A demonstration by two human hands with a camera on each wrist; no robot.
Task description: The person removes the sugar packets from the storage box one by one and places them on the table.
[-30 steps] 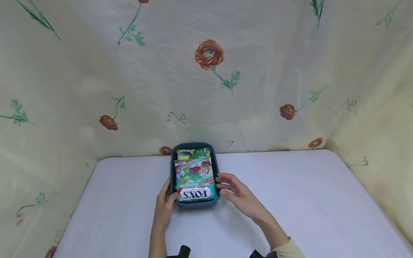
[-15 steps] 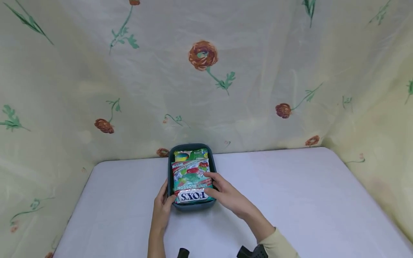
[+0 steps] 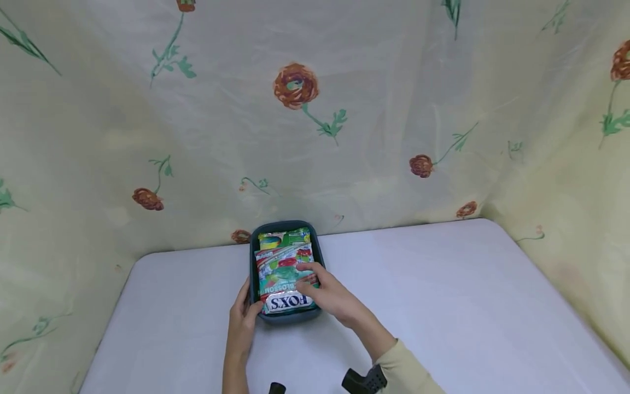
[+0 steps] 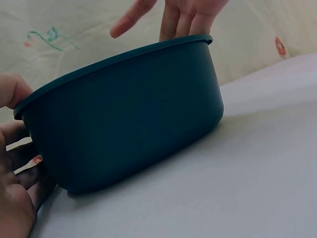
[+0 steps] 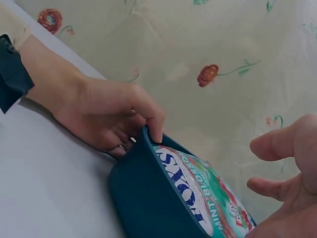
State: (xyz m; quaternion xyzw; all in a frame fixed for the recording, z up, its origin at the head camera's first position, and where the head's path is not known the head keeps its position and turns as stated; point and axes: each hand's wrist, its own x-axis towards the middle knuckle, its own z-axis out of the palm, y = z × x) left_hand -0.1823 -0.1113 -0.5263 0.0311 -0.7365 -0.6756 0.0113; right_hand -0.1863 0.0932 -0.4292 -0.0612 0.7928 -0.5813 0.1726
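Observation:
A dark teal plastic tub stands near the table's back edge, holding a green-and-red Fox's Mint Blossom candy bag. Behind that bag, a green-and-yellow packet shows in the tub. My left hand grips the tub's left side, thumb over the rim and fingers against the outer wall. Over the bag's right side reaches my right hand, its thumb and index finger spread apart. In the left wrist view, the other fingers of the right hand dip behind the rim; their tips are hidden.
A white-covered table extends to both sides of the tub. Flower-printed curtain hangs right behind the table's back edge and along the sides. Black wrist cameras show at the bottom, one of them by the right sleeve.
My right hand has moved left from beside the tub's right rim to over the candy bag. The left hand keeps its grip on the tub. The head view has shifted slightly.

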